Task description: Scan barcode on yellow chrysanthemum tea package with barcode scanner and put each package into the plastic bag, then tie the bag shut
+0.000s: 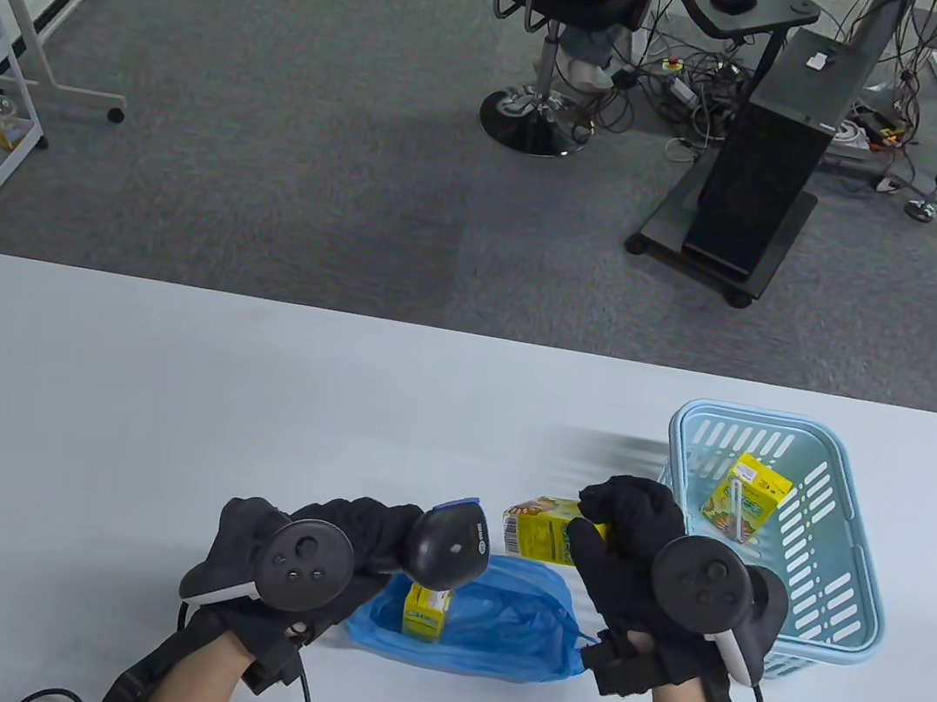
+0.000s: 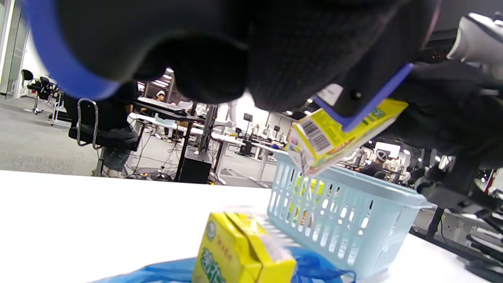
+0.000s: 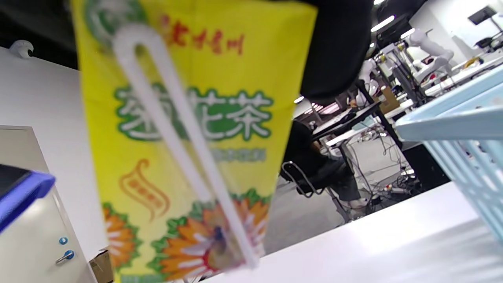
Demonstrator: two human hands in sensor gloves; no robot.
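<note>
My right hand (image 1: pixel 618 527) grips a yellow chrysanthemum tea package (image 1: pixel 543 531) in the air above the blue plastic bag (image 1: pixel 498 624), its barcode end turned left. My left hand (image 1: pixel 356 541) holds the black barcode scanner (image 1: pixel 452 546), whose blue-edged head points at that package. The held package (image 2: pixel 334 135) shows its barcode in the left wrist view, and the same held package (image 3: pixel 188 145) fills the right wrist view with its straw. A second package (image 1: pixel 427 610) stands inside the bag. A third package (image 1: pixel 746 496) lies in the light blue basket (image 1: pixel 822 633).
The basket stands at the table's right, close beside my right hand. The white table (image 1: pixel 160 411) stretches left and back. Beyond its far edge are grey carpet, an office chair (image 1: pixel 550 38) and a computer tower (image 1: pixel 771 150).
</note>
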